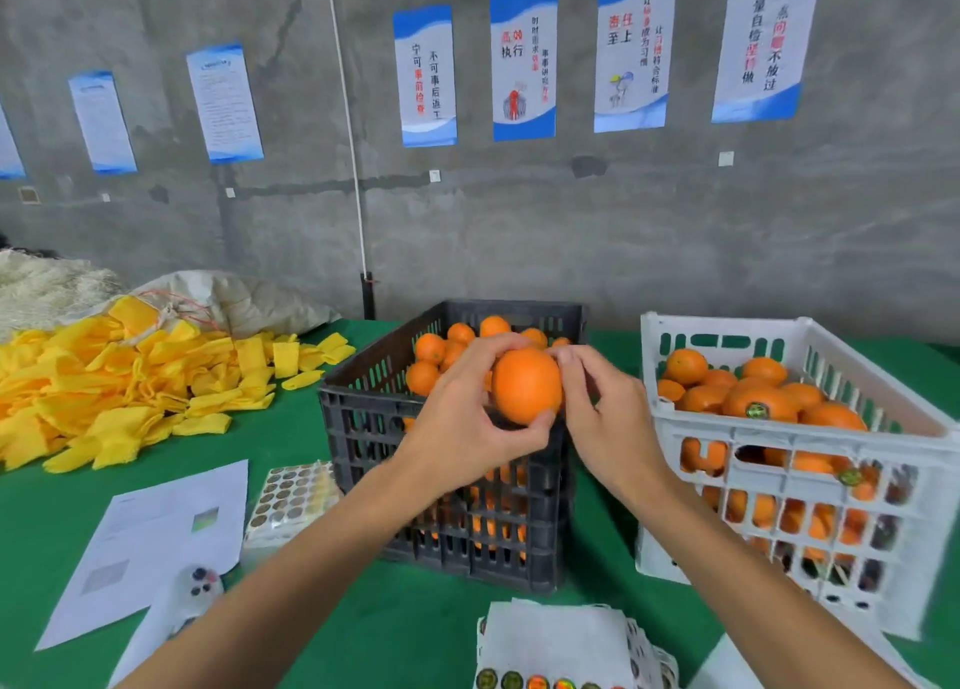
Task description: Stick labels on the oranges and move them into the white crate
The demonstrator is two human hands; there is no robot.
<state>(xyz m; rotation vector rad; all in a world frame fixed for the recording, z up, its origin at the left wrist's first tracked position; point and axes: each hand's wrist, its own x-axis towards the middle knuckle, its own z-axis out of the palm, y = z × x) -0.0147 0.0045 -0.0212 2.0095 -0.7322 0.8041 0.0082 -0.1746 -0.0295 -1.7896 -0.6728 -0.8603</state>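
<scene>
My left hand point(467, 418) grips an orange point(525, 384) above the black crate point(447, 459), thumb under it and fingers over the top. My right hand point(605, 413) touches the orange's right side with curled fingertips; whether a label sits under them is hidden. The black crate holds several unlabelled oranges point(441, 348). To the right, the white crate point(810, 485) holds several oranges, some with round dark labels point(757, 411). Label sheets point(566, 647) lie at the near edge, and another sheet point(291, 496) lies left of the black crate.
A heap of yellow foam nets point(130, 387) covers the left of the green table point(311, 428). A printed paper point(156, 543) and a small white remote point(182, 600) lie at the near left. A grey wall with posters stands behind.
</scene>
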